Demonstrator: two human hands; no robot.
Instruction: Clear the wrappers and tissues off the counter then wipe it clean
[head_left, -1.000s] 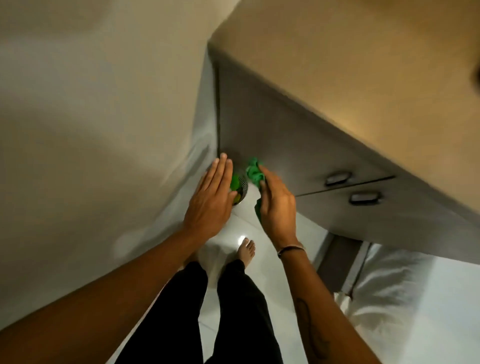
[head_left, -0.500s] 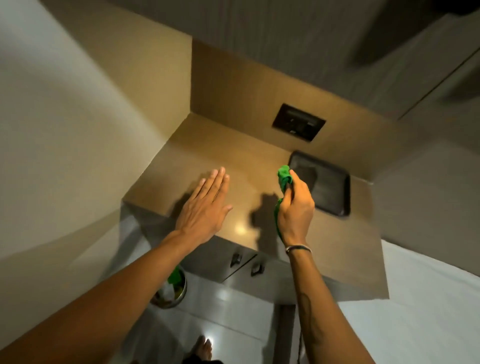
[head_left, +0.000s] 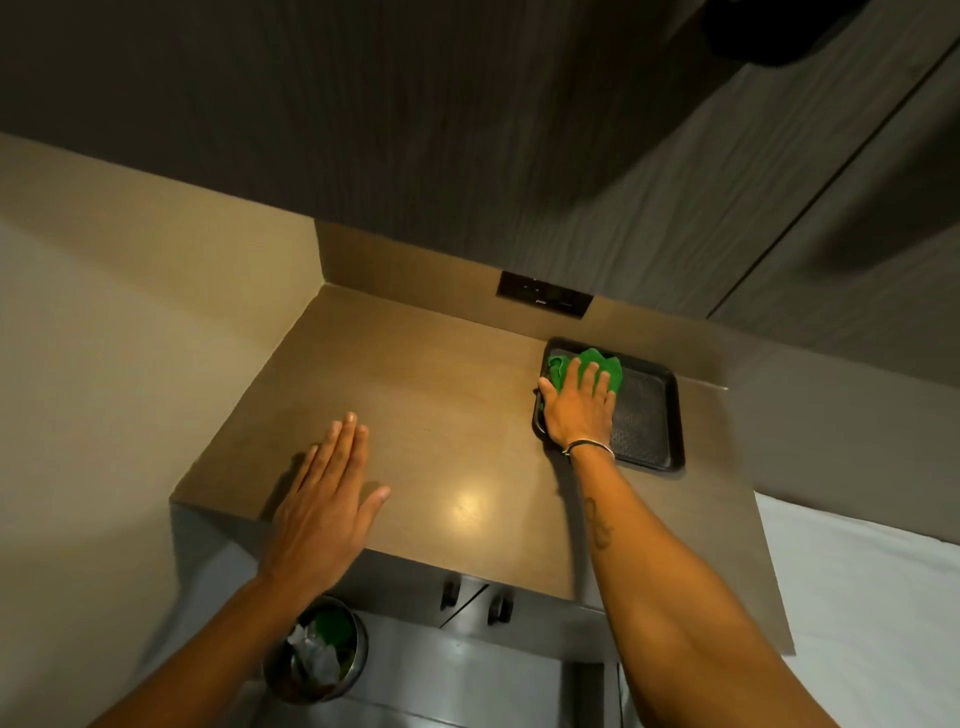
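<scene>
A green cloth (head_left: 605, 370) lies in the black tray (head_left: 652, 415) at the counter's back right. My right hand (head_left: 579, 405) presses flat on the cloth with fingers spread over the tray's left part. My left hand (head_left: 324, 512) hovers flat over the front left of the brown counter (head_left: 447, 410), fingers together, holding nothing. On the floor below the counter's front left corner stands a metal bin (head_left: 316, 649) with crumpled wrappers and tissues inside. No wrappers show on the counter top.
A dark socket plate (head_left: 544, 300) sits on the back wall above the counter. Two cabinet handles (head_left: 475, 603) stick out under the counter front. A wall closes the left side. White bedding (head_left: 862, 603) lies to the right.
The view rose from the floor and bin to the counter top. My right hand carried the green cloth forward and laid it flat in the tray. My left hand stayed flat over the front left.
</scene>
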